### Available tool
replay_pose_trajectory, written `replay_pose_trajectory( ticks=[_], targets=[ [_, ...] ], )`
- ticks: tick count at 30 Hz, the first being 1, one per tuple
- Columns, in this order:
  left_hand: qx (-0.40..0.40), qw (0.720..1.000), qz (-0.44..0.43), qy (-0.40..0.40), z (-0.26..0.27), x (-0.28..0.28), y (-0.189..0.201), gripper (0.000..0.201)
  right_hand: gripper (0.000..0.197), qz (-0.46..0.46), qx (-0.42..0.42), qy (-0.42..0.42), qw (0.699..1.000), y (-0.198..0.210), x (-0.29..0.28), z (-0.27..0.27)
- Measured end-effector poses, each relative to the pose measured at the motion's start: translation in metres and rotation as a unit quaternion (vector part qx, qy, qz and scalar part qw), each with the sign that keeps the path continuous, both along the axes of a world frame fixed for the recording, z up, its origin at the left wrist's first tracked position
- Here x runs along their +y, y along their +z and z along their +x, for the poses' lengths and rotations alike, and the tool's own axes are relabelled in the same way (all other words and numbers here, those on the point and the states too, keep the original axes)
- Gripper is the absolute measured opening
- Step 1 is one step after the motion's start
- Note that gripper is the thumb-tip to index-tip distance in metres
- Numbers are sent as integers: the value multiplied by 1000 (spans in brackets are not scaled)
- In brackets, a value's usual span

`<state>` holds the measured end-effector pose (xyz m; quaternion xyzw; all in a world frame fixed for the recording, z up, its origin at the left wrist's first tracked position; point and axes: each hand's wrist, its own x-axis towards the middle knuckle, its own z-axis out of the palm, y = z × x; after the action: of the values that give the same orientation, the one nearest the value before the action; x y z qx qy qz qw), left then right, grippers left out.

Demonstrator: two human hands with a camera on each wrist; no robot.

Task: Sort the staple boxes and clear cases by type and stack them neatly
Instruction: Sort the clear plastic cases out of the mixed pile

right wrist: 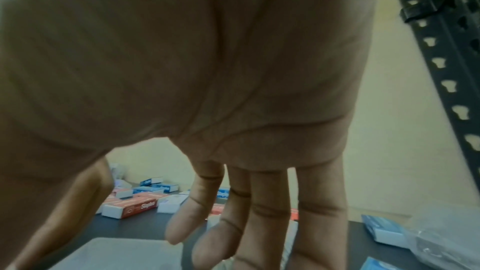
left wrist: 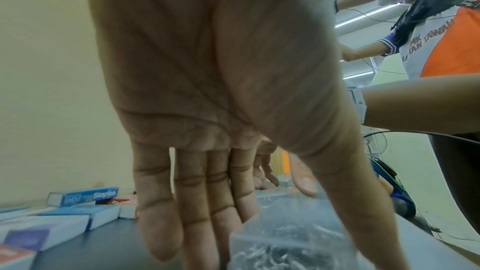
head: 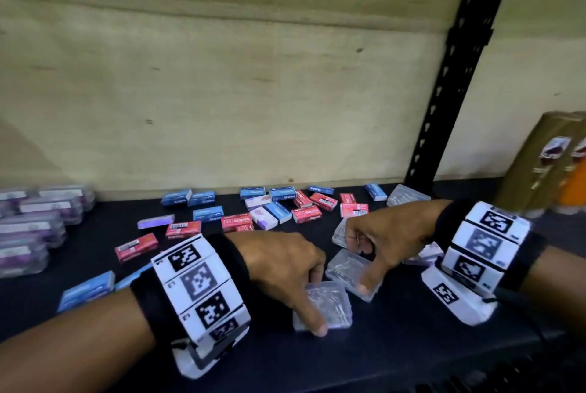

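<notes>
Nearest on the black shelf (head: 396, 345), the left hand (head: 279, 261) pinches a clear case (head: 323, 307) of metal clips between thumb and fingers. Just beyond it, the right hand (head: 385, 235) closes on a second clear case (head: 352, 270). Gathering clear cases seems underway; next, one case needs lifting squarely onto the other, while red staple boxes (head: 237, 222) and blue staple boxes (head: 207, 213) lie unsorted farther back.

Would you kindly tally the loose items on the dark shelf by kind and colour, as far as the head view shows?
Blue staple boxes: at least 9
Red staple boxes: at least 8
White-and-purple staple boxes: at least 3
Clear cases: 4
Total: at least 24; some are partly hidden, and the stacked cases at left are not counted.
</notes>
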<state>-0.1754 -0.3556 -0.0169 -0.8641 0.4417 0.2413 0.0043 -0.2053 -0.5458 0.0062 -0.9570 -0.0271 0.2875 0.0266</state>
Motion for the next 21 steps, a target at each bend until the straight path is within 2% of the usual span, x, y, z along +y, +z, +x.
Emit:
replay_pose_trajectory(
  ticks=[6,10,15,21],
  targets=[
    [28,999,-16,18,15,18,5,47,69,-23,-2,8,1000,-2,7,-3],
    [62,997,7,38,29,31,13,43,68,-25,-11,20,999,-1,14,-6],
    [111,990,-12,81,38,37,12,35,66,-39,-25,35,998,-5,19,-5],
    [103,988,-61,98,40,37,11,33,51,44,-17,-11,999,3,12,-2]
  ],
)
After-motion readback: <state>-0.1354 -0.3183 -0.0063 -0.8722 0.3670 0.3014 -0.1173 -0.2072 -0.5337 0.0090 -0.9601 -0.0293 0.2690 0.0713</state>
